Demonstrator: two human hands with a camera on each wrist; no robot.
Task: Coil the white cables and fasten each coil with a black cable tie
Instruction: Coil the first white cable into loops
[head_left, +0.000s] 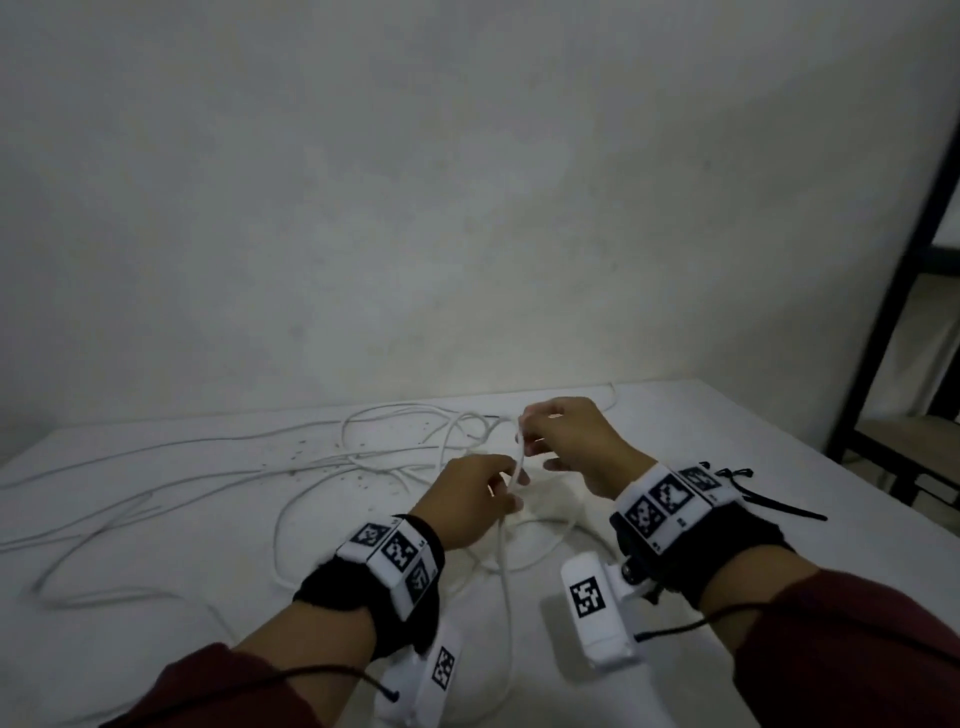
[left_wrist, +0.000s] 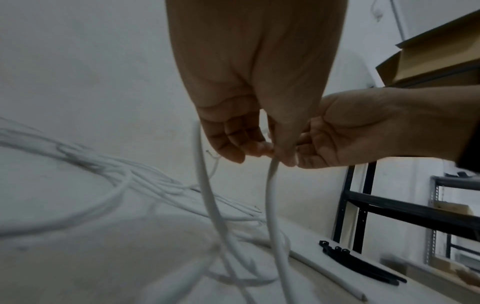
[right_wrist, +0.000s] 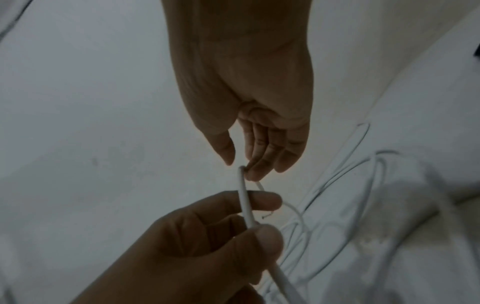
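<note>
Nearest, the left hand (head_left: 470, 499) pinches a white cable (head_left: 503, 561) between thumb and fingers; just beyond, at one o'clock, the right hand (head_left: 569, 441) nips its end with its fingers. Past them, loose cables (head_left: 218, 467) sprawl over the bench (head_left: 156, 649) toward ten o'clock: coiling looks barely begun. Only the left wrist view clearly shows the black ties (left_wrist: 361, 265) unused.

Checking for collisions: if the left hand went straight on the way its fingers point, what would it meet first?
Probably the right hand, just beyond the left hand; both pinch the same cable. Depth is unclear.
</note>
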